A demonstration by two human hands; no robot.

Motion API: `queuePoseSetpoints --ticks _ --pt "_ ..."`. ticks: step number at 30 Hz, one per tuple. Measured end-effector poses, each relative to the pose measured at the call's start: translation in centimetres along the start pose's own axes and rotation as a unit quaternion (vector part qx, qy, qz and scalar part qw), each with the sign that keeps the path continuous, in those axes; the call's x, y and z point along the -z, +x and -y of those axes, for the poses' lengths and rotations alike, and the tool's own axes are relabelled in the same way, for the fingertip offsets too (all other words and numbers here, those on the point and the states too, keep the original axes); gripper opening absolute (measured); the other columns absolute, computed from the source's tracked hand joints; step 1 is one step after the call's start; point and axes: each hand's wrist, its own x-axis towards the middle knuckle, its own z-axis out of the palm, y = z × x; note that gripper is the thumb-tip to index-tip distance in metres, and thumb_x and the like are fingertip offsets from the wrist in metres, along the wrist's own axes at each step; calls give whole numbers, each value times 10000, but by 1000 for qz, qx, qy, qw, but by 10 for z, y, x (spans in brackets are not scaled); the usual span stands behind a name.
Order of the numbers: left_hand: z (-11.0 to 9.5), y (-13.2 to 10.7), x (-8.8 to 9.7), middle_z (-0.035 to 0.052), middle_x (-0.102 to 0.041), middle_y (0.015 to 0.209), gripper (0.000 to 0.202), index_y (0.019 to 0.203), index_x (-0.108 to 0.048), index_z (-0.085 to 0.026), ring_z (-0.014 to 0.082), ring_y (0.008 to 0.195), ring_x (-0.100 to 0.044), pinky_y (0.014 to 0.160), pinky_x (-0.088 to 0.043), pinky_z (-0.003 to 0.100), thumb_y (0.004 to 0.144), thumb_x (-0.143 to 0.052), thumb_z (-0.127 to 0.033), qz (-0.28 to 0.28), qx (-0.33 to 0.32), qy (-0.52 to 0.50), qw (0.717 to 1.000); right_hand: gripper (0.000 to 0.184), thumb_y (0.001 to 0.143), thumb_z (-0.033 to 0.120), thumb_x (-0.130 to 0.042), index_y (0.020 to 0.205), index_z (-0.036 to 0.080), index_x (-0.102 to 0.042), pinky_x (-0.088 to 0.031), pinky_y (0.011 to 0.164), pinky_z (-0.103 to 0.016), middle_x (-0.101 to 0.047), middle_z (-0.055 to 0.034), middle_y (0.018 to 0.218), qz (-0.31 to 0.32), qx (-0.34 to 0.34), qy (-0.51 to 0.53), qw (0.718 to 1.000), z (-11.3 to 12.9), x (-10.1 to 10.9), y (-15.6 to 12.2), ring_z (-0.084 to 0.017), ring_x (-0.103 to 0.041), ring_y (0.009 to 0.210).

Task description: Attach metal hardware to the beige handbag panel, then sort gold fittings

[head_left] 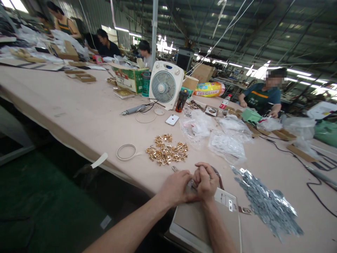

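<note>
Both my hands meet at the near edge of the long table. My left hand and my right hand are closed together on a small metal part that I can barely see between the fingers. They rest over a flat beige board with a small metal fitting on it. A brown strap curves out behind my right hand. Just beyond my hands lies a heap of several gold metal clasps. To the right is a pile of silvery metal pieces.
A tape ring lies left of the gold heap. Clear plastic bags, a white phone, a white fan, a hand tool and boxes sit farther back. A black cable runs at right. Other people work along the table.
</note>
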Motion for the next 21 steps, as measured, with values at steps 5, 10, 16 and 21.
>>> queuePoseSetpoints --ticks 5,10,16,21 --pt "3 -1 -8 63 -687 1205 663 1185 -655 -252 292 1092 -655 985 -519 401 667 -906 -581 -13 10 25 1000 170 957 328 -616 968 178 -693 -279 386 -193 -352 110 490 -51 -8 143 988 28 8 16 -71 -311 384" --pt "1 -1 -5 51 -688 1154 509 1107 -661 -249 271 1072 -651 946 -512 361 738 -864 -535 -9 0 4 1000 221 970 387 -604 949 182 -685 -278 391 -202 -370 100 486 -15 -35 132 991 18 0 7 -76 -326 391" --pt "0 -1 -4 41 -680 1132 503 1102 -647 -255 263 1068 -644 942 -508 350 733 -869 -514 -11 4 -2 1000 252 968 392 -604 959 159 -701 -269 403 -206 -377 96 493 3 -55 121 991 15 -2 6 -72 -328 403" --pt "-2 -1 -4 50 -681 1178 489 1130 -637 -256 277 1084 -646 971 -508 375 729 -873 -408 -16 1 -2 1000 263 969 404 -602 934 164 -704 -281 415 -218 -378 95 483 -24 -24 150 988 19 -2 2 -78 -329 404"
